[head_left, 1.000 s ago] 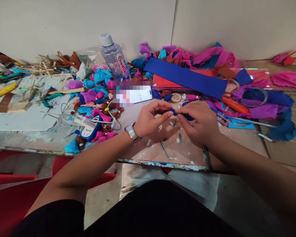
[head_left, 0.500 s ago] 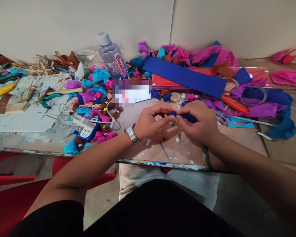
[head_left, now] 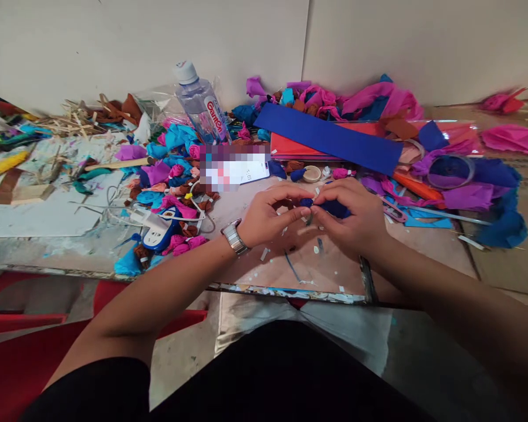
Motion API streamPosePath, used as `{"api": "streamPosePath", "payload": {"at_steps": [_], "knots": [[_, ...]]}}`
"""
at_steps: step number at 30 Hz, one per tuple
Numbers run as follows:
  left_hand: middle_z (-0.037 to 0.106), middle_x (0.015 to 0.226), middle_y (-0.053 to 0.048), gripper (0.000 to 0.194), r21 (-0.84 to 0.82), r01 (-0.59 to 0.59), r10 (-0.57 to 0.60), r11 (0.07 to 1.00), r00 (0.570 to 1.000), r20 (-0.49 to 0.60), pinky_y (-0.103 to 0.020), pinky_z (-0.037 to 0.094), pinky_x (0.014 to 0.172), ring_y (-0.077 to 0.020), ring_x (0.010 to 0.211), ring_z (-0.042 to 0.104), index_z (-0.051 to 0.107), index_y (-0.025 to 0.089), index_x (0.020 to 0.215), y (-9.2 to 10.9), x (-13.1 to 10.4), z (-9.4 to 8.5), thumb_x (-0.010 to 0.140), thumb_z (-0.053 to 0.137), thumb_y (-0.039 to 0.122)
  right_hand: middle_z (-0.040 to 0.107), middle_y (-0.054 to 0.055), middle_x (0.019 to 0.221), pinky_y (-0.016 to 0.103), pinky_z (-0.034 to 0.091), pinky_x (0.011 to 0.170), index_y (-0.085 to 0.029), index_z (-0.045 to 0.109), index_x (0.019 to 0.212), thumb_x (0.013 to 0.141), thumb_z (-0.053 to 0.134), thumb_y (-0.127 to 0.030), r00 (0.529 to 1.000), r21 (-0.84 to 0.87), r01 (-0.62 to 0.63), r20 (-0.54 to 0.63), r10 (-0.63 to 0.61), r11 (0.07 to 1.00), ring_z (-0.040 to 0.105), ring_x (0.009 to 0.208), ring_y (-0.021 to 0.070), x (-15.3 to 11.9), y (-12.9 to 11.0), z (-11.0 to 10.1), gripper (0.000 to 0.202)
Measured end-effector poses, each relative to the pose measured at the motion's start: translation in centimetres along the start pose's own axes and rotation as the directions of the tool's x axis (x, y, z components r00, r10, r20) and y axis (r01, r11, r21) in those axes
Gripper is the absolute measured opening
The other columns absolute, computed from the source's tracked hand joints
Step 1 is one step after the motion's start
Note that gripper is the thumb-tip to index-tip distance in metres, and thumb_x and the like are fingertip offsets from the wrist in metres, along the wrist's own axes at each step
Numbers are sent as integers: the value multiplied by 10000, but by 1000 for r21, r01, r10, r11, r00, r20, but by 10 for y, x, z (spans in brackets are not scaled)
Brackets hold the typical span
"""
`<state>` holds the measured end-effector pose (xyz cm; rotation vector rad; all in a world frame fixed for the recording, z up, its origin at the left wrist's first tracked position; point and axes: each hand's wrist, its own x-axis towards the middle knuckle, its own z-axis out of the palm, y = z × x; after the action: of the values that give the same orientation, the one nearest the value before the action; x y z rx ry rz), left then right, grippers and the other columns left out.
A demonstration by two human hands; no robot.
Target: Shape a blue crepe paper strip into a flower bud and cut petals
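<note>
the left hand (head_left: 270, 215) and right hand (head_left: 354, 214) pinch dark blue paper (head_left: 336, 208) between their fingers.

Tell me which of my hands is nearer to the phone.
Left. Your left hand is just on your side of the phone; your right hand is farther off, to the phone's right and closer to you.

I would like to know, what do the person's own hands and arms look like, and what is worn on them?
The left hand and right hand have no gloves. A silver metal-looking watch band circles the left wrist; a plain black sleeve covers the left upper arm. No right sleeve shows.
</note>
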<state>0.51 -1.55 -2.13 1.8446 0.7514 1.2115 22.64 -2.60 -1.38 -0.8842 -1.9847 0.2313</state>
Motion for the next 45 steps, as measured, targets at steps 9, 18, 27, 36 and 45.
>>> {"api": "streamPosePath", "payload": {"at_steps": [9, 18, 27, 36, 45], "knots": [[809, 1181, -84, 313, -139, 63, -65, 988, 998, -11, -336, 599, 949, -194, 1066, 758, 803, 232, 1156, -1, 3, -2, 902, 812, 414, 777, 56, 1068, 438, 587, 903, -275, 742, 1039, 915, 752, -264, 1000, 22, 14, 7, -14, 1000, 738, 995, 257, 0, -3, -2, 125], [787, 1125, -82, 372, -208, 113, -125, 972, 991, -42, -276, 594, 885, -155, 991, 738, 755, 213, 1177, -1, 2, -2, 868, 852, 396, 797, 48, 1055, 415, 605, 876, -287, 790, 1050, 977, 724, -306, 1000, 13, 1, -9, -1, 1000, 754, 968, 241, 1, -3, -3, 100], [800, 1068, -79, 262, -211, 85, -91, 974, 996, -16, -285, 597, 884, -150, 964, 749, 770, 192, 1088, -2, 1, 0, 903, 822, 370, 802, 44, 988, 395, 604, 821, -265, 787, 951, 954, 768, -341, 999, 12, -42, 1, 42, 999, 759, 904, 233, 2, -3, -4, 78], [817, 1114, -96, 333, -163, 96, -98, 982, 995, -4, -339, 611, 925, -193, 1009, 768, 811, 210, 1094, -1, 1, 0, 835, 880, 408, 799, 43, 959, 412, 608, 805, -271, 776, 931, 933, 793, -400, 998, 27, -57, -10, 57, 998, 759, 890, 244, 2, -2, -4, 130], [834, 1110, -71, 259, -191, 120, -117, 974, 993, 26, -372, 614, 950, -217, 1020, 786, 849, 260, 1082, 4, 4, -7, 856, 863, 385, 826, 13, 987, 439, 624, 824, -329, 784, 1015, 909, 820, -439, 998, 34, -31, -49, 33, 999, 784, 902, 262, -3, -1, -3, 157]]}}
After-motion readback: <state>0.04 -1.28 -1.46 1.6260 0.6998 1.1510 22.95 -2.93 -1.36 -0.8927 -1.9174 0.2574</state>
